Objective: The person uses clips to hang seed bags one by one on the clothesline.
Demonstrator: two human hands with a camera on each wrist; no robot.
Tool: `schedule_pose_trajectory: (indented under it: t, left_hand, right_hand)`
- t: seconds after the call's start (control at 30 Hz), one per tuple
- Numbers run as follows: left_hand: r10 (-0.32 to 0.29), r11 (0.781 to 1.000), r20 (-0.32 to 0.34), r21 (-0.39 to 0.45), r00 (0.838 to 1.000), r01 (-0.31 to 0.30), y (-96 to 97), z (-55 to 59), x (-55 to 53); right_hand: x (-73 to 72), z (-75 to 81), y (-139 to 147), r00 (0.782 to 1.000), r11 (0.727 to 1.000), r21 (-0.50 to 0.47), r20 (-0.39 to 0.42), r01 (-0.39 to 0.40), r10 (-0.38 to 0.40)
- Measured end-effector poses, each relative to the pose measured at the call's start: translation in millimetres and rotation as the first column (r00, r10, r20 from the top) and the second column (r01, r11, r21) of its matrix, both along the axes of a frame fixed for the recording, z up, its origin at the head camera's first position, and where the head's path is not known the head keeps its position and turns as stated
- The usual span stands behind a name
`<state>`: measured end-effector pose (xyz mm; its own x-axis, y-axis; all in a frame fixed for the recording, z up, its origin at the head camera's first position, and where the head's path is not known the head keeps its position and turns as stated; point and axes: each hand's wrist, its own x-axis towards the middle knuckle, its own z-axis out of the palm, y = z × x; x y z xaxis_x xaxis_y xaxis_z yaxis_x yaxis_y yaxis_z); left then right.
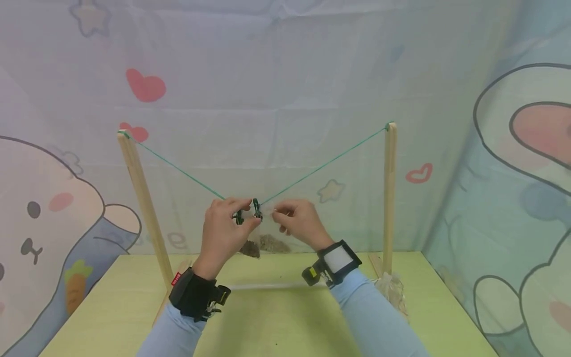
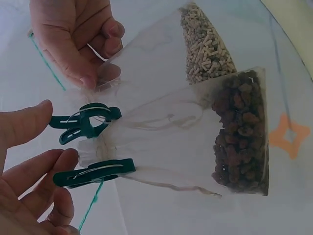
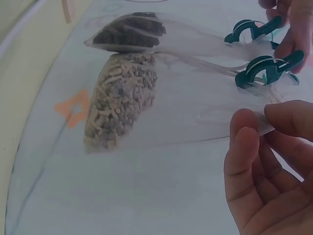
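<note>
Two clear plastic bags hang from a green string (image 1: 321, 171). One holds pale pellets (image 3: 120, 98), the other dark reddish-brown lumps (image 2: 242, 132). Two dark green spring clips are at their gathered tops: a nearer clip (image 3: 266, 68) on the pellet bag and another clip (image 2: 95, 172) on the lump bag. My left hand (image 1: 223, 225) pinches the pellet bag's clip by its handles, between thumb and index finger. To its right, my right hand (image 1: 303, 223) pinches the upper side edge of the pellet bag between thumb and index finger.
Wooden posts, a left post (image 1: 144, 203) and a right post (image 1: 389, 198), carry the string's ends. A pale rod (image 1: 267, 286) runs low between them over the light yellow-green table (image 1: 267, 327). Crumpled clear plastic (image 1: 392, 292) lies by the right post. A printed cloth (image 1: 276, 74) hangs behind.
</note>
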<state>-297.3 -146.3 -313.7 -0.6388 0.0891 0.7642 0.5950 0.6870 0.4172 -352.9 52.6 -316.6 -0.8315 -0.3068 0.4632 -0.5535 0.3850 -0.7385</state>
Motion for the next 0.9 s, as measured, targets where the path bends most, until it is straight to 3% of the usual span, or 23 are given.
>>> schedule_pose_trajectory:
  t: [0.3,0.5,0.7,0.9]
  left_hand:
    - [0.091,0.995,-0.161,0.063,0.983,-0.082,-17.7,-19.3,19.0]
    - [0.122,0.992,-0.213,0.072,0.969,-0.109,-25.8,-38.4,30.4]
    - [0.175,0.983,-0.226,-0.012,0.958,-0.182,-26.7,-59.8,40.3]
    - [0.215,0.966,-0.214,-0.096,0.953,-0.24,-22.5,-82.4,49.4]
  right_hand:
    - [-3.4,-2.0,4,0.999,0.993,0.119,0.027,-0.026,0.023]
    - [2.6,-1.3,19,0.998,0.982,0.181,0.007,-0.059,0.059]
    - [23.6,-11.7,39,0.989,0.977,0.214,-0.15,0.027,0.005]
    - [43.7,-39.6,53,0.944,0.971,0.192,-0.321,0.146,-0.079]
